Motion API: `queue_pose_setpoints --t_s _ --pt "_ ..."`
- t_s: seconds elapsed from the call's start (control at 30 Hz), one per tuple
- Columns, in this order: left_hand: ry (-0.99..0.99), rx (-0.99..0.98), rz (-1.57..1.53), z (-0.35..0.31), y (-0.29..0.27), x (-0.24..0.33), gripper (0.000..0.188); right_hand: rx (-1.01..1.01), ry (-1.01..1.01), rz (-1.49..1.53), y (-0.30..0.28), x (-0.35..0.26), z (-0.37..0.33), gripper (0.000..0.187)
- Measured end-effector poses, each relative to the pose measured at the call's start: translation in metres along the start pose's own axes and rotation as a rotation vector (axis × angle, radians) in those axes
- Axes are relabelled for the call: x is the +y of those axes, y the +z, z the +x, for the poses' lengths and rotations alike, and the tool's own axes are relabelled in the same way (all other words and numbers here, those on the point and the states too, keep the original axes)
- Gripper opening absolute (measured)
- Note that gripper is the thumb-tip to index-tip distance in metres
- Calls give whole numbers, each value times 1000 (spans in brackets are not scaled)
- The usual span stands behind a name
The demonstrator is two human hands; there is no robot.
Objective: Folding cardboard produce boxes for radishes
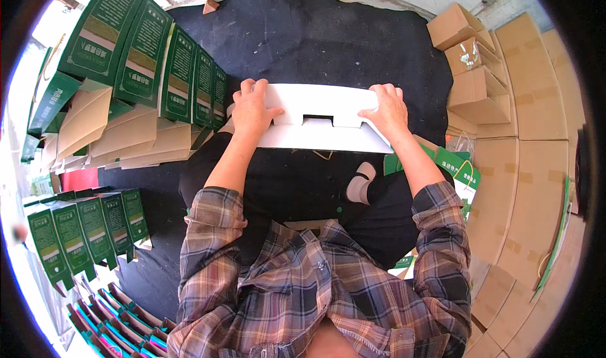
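Note:
A white cardboard carton (315,100) spans the space between my two hands, above my lap. It has a folded panel with a notched slot near its middle. My left hand (254,111) grips its left end, fingers bent over the far edge and thumb on the near face. At the right end my right hand (389,112) holds it the same way, thumb pressed on the panel near a fold. The carton's underside and its far face are hidden.
Green printed cartons (140,52) with open brown flaps stand in a row at left, with smaller green cartons (82,232) nearer. Brown boxes (495,194) are stacked along the right. A green and white carton (454,169) lies by my right knee. Black cloth (328,36) covers the floor.

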State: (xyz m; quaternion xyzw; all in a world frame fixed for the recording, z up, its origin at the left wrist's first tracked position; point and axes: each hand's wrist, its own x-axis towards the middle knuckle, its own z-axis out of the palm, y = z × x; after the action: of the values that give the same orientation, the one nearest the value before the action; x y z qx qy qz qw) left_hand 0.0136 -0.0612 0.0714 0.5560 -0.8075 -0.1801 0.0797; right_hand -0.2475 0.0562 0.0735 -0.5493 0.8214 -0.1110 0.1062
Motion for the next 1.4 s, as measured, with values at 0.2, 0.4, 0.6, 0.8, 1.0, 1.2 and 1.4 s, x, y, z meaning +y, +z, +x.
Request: queue_pose_setpoints --t_s 0.2,0.4,0.6,0.8,1.0,1.2,1.4 --pt "4 57 69 -1 4 -4 66 93 -83 20 5 6 -4 45" --pt "-483 191 -709 26 21 -66 51 -35 477 874 26 77 9 36" --pt "-927 -587 -1430 25 78 -158 51 -631 682 994 66 98 -8 57" --pt "-623 -458 -1182 9 22 -72 57 -614 683 732 51 105 -14 63" --pt "-429 -307 -1145 -7 -21 -58 60 -320 674 1124 8 90 -15 56" --pt "-680 -293 -1203 0 -4 -63 43 -286 684 1162 -8 86 -9 63" --pt "-759 -217 -1157 -7 16 -58 39 -352 547 1221 17 106 -15 48"
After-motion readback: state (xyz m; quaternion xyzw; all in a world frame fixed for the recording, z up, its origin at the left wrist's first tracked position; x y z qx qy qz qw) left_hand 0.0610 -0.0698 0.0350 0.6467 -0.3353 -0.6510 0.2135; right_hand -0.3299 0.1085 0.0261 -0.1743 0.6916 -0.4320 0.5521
